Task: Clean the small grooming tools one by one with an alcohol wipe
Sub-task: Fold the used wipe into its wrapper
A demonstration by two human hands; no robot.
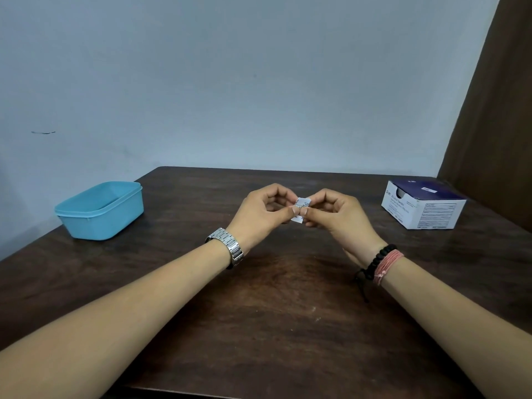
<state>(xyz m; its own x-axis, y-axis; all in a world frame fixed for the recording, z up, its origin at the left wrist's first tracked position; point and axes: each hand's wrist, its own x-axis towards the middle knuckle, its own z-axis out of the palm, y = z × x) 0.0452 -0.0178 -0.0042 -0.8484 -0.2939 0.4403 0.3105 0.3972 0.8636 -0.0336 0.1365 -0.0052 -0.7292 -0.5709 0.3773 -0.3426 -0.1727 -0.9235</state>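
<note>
A small white alcohol wipe packet with printed text is held above the middle of the dark wooden table. My left hand pinches its left side between thumb and forefinger. My right hand pinches its right side the same way. Both thumbs meet at the packet's front. A blue and white box of alcohol swabs lies at the table's far right, its top opened. No grooming tools show in view; the inside of the blue container is mostly hidden.
A light blue plastic container without a lid stands at the table's far left. A pale wall rises behind the table. A brown curtain hangs at the right. The table's front edge runs near the bottom of the view.
</note>
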